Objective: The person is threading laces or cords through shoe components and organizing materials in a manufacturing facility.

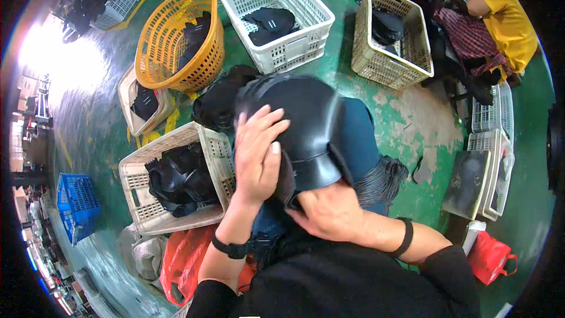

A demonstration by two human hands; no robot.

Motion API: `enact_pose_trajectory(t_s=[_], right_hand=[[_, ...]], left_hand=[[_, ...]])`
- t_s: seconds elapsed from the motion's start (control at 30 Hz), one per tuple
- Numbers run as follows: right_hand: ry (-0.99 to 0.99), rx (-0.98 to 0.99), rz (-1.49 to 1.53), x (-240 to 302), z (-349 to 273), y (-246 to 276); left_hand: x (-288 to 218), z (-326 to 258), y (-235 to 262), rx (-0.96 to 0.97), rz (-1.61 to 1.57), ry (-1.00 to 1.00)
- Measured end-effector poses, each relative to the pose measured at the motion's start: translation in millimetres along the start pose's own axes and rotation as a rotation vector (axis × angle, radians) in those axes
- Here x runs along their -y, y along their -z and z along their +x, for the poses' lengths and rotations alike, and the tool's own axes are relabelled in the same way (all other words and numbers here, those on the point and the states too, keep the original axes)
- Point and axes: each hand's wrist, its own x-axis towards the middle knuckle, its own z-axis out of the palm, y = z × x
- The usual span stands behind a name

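Observation:
In front of my body is a stack of glossy black curved pieces (300, 115) that look like shoe uppers, with layered edges at its upper left. My left hand (258, 156) grips the stack's left side, its fingers laid along the outer face and its thumb raised. My right hand (331, 212) is closed at the near edge, and its fingertips are hidden under the black material. Beneath the stack lies dark blue fabric (360, 132). A bundle of thin dark cords (381, 181) hangs to the right of it.
Left of me, a cream crate (138, 200) holds black pieces. Beyond stand an orange basket (176, 20), a white crate (288, 53) and a beige crate (391, 70), all holding black pieces. A blue crate (78, 206) is far left. A person in yellow (509, 23) sits at far right.

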Motion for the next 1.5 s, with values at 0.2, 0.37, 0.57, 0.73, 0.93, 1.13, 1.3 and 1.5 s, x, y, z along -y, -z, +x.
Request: enact_pose_trajectory(t_s=[0.2,0.37,0.57,0.73,0.93,1.13,1.3,1.5], right_hand=[[0.115,0.162,0.105,19,19,-15],[0.427,0.042,-0.086,22,40,-47],[0.090,0.300,0.173,23,35,-20],[-0.115,0.394,0.108,32,37,-11],[0.177,0.006,-0.207,-13,0,-50],[-0.020,0.061,-0.006,9,12,-24],[-0.105,0.457,0.009,35,47,22],[0.105,0.352,0.204,20,31,77]], left_hand=[[22,-23,11,0.063,-0.221,0.138],[76,-60,10,-0.007,-0.579,0.323],[65,-61,9,-0.070,-0.240,0.147],[66,-53,0,0.006,-0.131,0.107],[42,-56,-8,0.104,-0.121,0.026],[50,-50,-11,0.078,-0.178,0.007],[65,-56,1,0.031,-0.154,0.043],[31,-30,37,0.179,-0.055,0.054]])
